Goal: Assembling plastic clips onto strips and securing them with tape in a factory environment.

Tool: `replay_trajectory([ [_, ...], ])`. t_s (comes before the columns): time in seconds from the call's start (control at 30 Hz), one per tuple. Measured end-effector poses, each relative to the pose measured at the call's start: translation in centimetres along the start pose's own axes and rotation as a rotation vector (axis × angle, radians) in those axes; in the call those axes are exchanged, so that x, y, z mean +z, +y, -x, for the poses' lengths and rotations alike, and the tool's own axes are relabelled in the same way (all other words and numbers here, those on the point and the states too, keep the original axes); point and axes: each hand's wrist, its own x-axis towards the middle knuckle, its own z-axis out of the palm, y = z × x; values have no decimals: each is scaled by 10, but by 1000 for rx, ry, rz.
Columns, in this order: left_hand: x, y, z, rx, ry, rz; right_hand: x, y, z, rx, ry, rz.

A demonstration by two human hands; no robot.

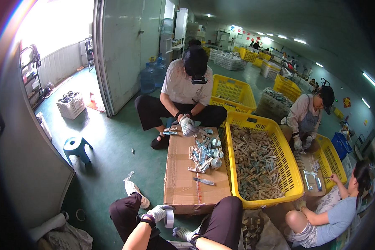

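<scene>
Left hand: gloved left hand [159, 212] raised above the left knee, fingers curled around a roll of clear tape [169, 218]
Right hand: gloved right hand [182, 233] low between the knees, fingers bent; whether it grips anything cannot be told
Roll of tape: upright in the left hand, just in front of the near edge of the cardboard box [183, 183]
Cardboard box: flat on the green floor, serving as a table, between the wearer and a seated person opposite
On the box: heap of small blue-and-white parts [204, 154] at the far end, one loose piece [204, 181] nearer
Yellow crate [293, 183]: touching the box's right side, filled with small parts
Blue stool [76, 146]: well apart, to the left
</scene>
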Motion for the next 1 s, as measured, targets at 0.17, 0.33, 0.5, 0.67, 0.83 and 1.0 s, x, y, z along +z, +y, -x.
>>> replay_trajectory([
  [0.17, -2, -1, 3, -15, -1, 34, 2, 4, -5, -5, 27, 60],
  [0.33, 3, 0, -10, -23, -23, -13, -8, 17, -15, -21, 23, -201],
  [0.5, -4, -2, 3, 15, -21, -8, 7, 0, -3, 14, 11, -177],
  [0.67, -1, 1, 1, -3, -32, -4, 4, 3, -4, 34, 56, -212],
  [0.83, -1, -3, 1, 49, -34, -35, 5, 3, -7, 17, 44, -69],
  [1.0, -1, -1, 2, 75, 4, -60, 10, 3, -9, 4, 19, -158],
])
